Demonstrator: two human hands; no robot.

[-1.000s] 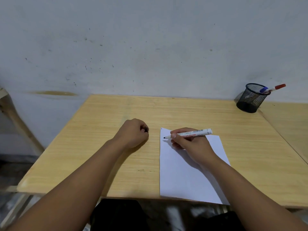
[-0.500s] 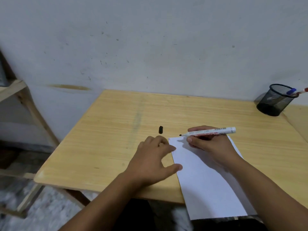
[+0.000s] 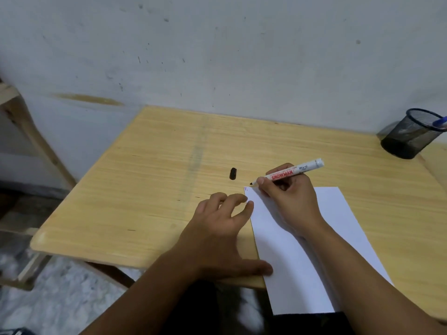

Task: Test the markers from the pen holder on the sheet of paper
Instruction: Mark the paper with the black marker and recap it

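My right hand (image 3: pixel 287 197) grips an uncapped white marker (image 3: pixel 294 172) with red lettering, its black tip just above the far left corner of the white sheet of paper (image 3: pixel 312 257). Small marks show at that corner. My left hand (image 3: pixel 220 228) lies flat and spread on the table, fingertips and thumb touching the sheet's left edge. The marker's black cap (image 3: pixel 233 173) lies on the table beyond my left hand. A black mesh pen holder (image 3: pixel 411 134) stands at the far right with a blue-capped marker (image 3: pixel 439 122) sticking out.
The wooden table (image 3: pixel 150 189) stands against a scuffed white wall. The sheet overhangs the table's near edge. A wooden frame (image 3: pixel 21 112) stands at the left. A second wooden surface (image 3: pixel 435 160) adjoins at the right.
My left hand opened, left the black cap on the table and moved down to the sheet's left edge. The view swung left. My right hand kept the marker by the sheet's corner.
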